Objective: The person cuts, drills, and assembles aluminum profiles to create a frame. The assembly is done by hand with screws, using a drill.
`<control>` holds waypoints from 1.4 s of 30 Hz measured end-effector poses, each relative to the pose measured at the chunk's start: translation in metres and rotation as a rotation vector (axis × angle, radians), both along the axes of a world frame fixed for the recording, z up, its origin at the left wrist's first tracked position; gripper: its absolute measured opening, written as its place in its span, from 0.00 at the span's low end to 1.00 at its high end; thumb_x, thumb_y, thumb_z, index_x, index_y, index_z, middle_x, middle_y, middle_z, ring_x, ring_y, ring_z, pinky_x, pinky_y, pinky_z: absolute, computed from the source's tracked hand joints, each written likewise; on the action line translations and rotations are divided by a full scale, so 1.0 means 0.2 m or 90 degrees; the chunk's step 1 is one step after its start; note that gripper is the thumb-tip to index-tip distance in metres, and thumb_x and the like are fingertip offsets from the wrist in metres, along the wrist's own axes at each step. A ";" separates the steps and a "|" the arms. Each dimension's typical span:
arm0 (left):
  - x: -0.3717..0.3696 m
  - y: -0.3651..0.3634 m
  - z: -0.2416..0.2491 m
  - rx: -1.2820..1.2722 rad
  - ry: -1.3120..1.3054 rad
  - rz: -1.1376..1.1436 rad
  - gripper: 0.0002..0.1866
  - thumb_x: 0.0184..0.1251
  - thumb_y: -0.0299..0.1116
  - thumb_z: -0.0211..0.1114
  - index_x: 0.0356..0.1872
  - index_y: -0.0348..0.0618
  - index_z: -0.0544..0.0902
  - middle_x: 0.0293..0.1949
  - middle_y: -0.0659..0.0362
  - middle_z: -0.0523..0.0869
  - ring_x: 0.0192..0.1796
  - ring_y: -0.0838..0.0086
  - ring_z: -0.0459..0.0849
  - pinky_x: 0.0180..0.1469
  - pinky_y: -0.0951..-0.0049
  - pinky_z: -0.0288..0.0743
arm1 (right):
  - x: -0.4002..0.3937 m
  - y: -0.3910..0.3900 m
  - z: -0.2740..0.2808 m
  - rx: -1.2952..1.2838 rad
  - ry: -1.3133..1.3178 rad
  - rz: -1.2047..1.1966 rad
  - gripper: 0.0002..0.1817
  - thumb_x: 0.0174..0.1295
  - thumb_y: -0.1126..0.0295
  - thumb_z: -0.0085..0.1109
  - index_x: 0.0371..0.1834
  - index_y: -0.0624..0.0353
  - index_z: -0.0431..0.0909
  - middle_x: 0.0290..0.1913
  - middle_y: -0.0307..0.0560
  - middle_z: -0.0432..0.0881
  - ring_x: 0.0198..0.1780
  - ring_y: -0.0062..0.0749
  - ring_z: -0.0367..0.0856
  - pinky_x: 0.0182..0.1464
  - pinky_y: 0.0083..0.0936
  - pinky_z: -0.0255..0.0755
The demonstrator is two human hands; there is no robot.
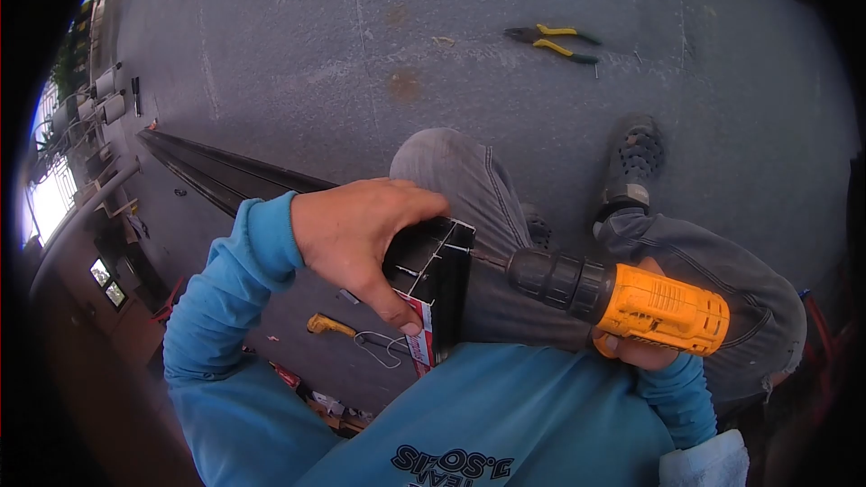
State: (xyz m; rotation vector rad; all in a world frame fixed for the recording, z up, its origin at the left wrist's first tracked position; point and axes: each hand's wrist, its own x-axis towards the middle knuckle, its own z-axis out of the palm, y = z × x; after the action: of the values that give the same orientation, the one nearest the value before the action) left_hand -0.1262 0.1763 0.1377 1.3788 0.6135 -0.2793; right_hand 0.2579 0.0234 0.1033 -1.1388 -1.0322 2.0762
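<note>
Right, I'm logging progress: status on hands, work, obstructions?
Left hand gripping end of black profile. Right hand holding orange drill, bit pointed at profile, contact unclear. Pliers on floor, clear of work.

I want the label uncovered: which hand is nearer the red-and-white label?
Left: the left hand has its thumb over the label's edge; the right hand is farther right, gripping the drill.

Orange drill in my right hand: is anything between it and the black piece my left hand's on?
Nothing visible stands in the way. The orange drill in your right hand points its bit at the black piece; your left hand is on that piece's far side. I can't tell whether the bit touches.
</note>
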 end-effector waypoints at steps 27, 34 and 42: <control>0.01 -0.01 -0.03 0.002 -0.021 -0.003 0.38 0.33 0.51 0.81 0.45 0.36 0.76 0.37 0.52 0.81 0.39 0.64 0.81 0.43 0.66 0.76 | 0.02 0.13 -0.02 -0.068 0.071 0.045 0.30 0.46 0.76 0.66 0.58 0.60 0.75 0.54 0.45 0.79 0.52 0.30 0.82 0.54 0.27 0.76; 0.01 -0.02 -0.03 0.008 -0.028 0.021 0.39 0.31 0.51 0.82 0.44 0.37 0.77 0.36 0.53 0.81 0.38 0.63 0.82 0.42 0.66 0.76 | 0.14 -0.12 -0.13 -0.133 0.118 0.087 0.27 0.71 0.62 0.47 0.72 0.55 0.61 0.70 0.48 0.68 0.69 0.38 0.69 0.71 0.34 0.61; 0.03 0.02 -0.02 -0.017 -0.011 0.035 0.35 0.30 0.49 0.81 0.37 0.35 0.76 0.35 0.52 0.78 0.39 0.60 0.80 0.43 0.63 0.74 | -0.09 0.22 0.05 -0.245 0.220 -0.066 0.24 0.51 0.79 0.68 0.49 0.58 0.67 0.47 0.48 0.80 0.43 0.25 0.84 0.40 0.17 0.81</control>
State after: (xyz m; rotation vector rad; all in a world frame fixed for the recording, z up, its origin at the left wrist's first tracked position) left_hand -0.1204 0.1804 0.1328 1.3356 0.6307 -0.2310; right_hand 0.2389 0.0677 0.1127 -0.9317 -0.4144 2.3394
